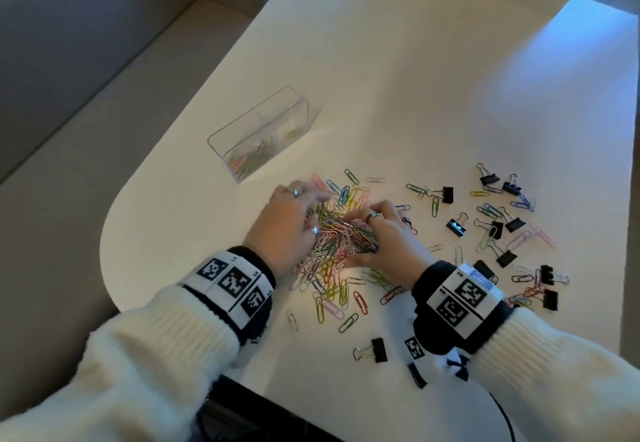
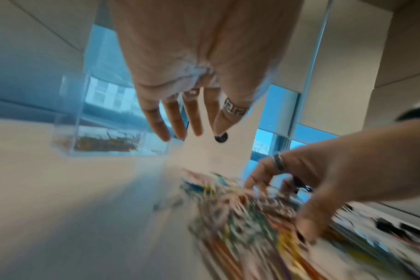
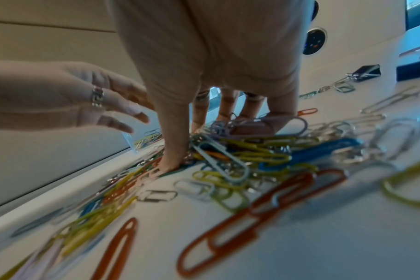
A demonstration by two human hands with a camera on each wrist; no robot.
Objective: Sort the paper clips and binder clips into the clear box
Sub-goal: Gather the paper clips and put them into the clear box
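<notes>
We can't make out single paper clips (image 2: pixel 240 217) in the left wrist view, all motion smear. The clear box (image 2: pixel 103 132) there is blurred too. Our right hand (image 1: pixel 384 234) covers part of the heap, fingertips buried among clips.

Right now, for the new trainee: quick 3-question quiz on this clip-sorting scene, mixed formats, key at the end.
1. True or false: the clear box already holds some paper clips.
2. Multiple choice: the black binder clips mostly lie
A. inside the box
B. scattered on the table on the right hand's side
C. under the left hand
3. Fill in: the left hand and right hand both work at the heap of coloured ____ clips.

Key
1. True: coloured clips lie in the compartment nearer the person.
2. B
3. paper
</notes>
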